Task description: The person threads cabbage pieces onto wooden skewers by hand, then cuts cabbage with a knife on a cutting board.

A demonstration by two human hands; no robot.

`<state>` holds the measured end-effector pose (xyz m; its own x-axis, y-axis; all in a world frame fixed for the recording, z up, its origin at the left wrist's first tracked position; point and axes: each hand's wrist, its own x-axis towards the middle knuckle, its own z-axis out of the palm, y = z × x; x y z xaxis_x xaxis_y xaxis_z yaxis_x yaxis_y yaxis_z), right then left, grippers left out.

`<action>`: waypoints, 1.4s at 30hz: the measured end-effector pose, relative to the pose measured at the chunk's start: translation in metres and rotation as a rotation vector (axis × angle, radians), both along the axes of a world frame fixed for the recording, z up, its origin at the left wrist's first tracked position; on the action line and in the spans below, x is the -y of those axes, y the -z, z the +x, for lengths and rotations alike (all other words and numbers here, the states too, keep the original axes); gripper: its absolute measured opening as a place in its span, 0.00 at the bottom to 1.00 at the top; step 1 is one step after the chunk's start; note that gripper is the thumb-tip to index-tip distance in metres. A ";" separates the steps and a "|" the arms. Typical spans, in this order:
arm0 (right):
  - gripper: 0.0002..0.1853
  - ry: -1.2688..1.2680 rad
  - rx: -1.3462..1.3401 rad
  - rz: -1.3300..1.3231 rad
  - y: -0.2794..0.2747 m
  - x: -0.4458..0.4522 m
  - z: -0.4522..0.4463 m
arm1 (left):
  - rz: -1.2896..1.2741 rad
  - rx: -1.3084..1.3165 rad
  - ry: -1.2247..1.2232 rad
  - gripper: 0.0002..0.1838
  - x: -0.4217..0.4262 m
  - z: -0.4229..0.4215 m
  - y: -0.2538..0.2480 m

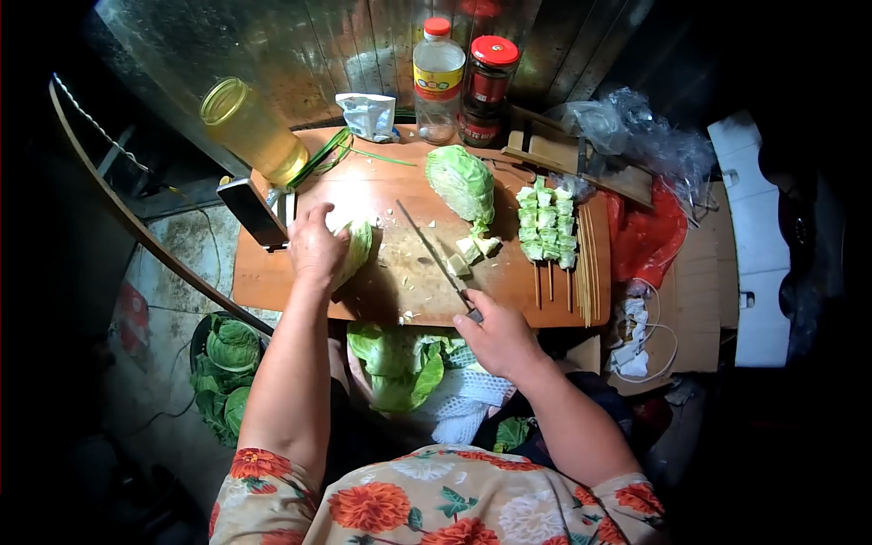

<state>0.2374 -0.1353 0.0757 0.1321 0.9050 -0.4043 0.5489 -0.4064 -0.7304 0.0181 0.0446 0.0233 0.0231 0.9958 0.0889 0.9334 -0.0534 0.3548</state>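
My left hand [318, 243] is closed over a piece of cabbage [360, 252] on the left part of the wooden board [263, 291]; the fingertips are partly lost in glare. In my right hand [495, 334] is a knife [429, 243], gripped by its handle near the board's front edge. Its blade points up and left, apart from the cabbage piece. A larger cabbage chunk [460, 184] lies farther back, with small cut cabbage pieces [470, 254] just in front of it. Several cabbage skewers [547, 224] lie side by side on the right.
Bare wooden sticks [588, 263] lie along the board's right edge. A phone [252, 213] and a jar of yellowish liquid [254, 136] stand at the left. A plastic bottle [438, 86] and a red-lidded jar [491, 73] are at the back. Whole cabbages [229, 363] sit low on the left.
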 end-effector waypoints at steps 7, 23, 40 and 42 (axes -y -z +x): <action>0.27 -0.050 -0.039 -0.017 0.002 0.001 -0.016 | -0.393 0.111 -0.034 0.32 -0.005 -0.020 0.020; 0.25 -0.083 0.040 -0.011 0.010 0.007 -0.019 | -0.593 0.253 0.233 0.17 0.003 0.019 0.023; 0.17 -0.134 0.025 -0.118 0.006 -0.011 -0.004 | -0.590 -0.295 0.313 0.12 0.000 0.064 0.003; 0.17 -0.148 -0.014 -0.139 0.012 -0.017 0.000 | -0.586 -0.256 0.231 0.12 0.002 0.068 -0.006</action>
<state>0.2370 -0.1187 0.0640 -0.0047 0.8497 -0.5272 0.6005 -0.4192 -0.6810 0.0861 0.0424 0.0294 0.1897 0.8450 -0.5000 0.9795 -0.1277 0.1557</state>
